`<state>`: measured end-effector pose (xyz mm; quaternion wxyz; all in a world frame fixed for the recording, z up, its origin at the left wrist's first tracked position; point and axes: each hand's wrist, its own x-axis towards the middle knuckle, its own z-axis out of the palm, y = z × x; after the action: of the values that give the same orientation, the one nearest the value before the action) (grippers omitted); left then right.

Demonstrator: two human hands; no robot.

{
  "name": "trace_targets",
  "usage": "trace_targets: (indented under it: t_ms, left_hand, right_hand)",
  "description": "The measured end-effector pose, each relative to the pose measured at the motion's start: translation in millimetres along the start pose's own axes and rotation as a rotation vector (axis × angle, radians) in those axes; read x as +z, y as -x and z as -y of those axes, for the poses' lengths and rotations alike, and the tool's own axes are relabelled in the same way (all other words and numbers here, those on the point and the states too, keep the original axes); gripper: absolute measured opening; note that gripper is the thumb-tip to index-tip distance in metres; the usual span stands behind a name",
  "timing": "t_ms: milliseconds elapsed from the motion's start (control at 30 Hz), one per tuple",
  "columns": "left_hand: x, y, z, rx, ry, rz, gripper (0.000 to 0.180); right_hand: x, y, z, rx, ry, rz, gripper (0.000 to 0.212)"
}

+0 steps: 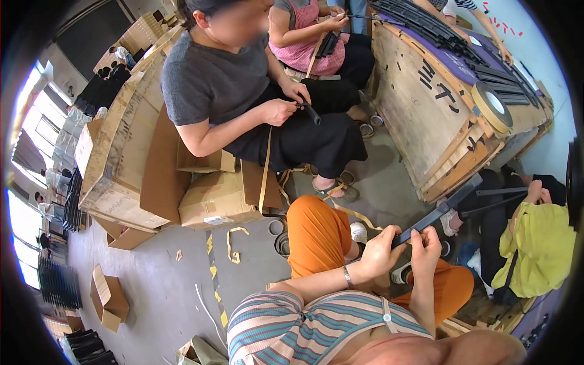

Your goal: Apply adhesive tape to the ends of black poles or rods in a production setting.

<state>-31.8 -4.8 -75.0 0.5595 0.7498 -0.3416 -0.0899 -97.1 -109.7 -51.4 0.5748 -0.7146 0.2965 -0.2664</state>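
Observation:
Above my orange-trousered knees I hold a long dark grey bar, slanting up to the right. My left hand, with a bracelet at its wrist, is closed round the bar's near end. Just right of it, my right hand pinches the bar between thumb and fingers. Its far end reaches toward the wooden crate's lower corner. Whether it is hollow or solid, I cannot tell.
Ahead, a seated person's hands hold a black tube. Black strips and a tape roll lie on a wooden crate. Cardboard boxes stand at left. A person in yellow sits at right.

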Motion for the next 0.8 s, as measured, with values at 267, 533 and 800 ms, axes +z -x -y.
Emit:
trace_targets:
  t_ms: [267,533,800]
  left_hand:
    - [-9.7,-5.5,-23.7,0.089,-0.003,-0.005,0.03]
    - [-37.0,-14.3,-47.6,0.161,-0.103,-0.062,0.024]
    - [-37.2,-2.1,-69.0,0.145,-0.156,0.059,0.022]
  right_hand:
    - [-20.1,8.8,15.3,-0.156,-0.042,0.035,0.008]
    - [-32.6,16.7,52.4,-0.193,-0.061,0.069,0.019]
    - [-42.6,36.0,47.4,-0.123,-0.237,0.067,0.019]
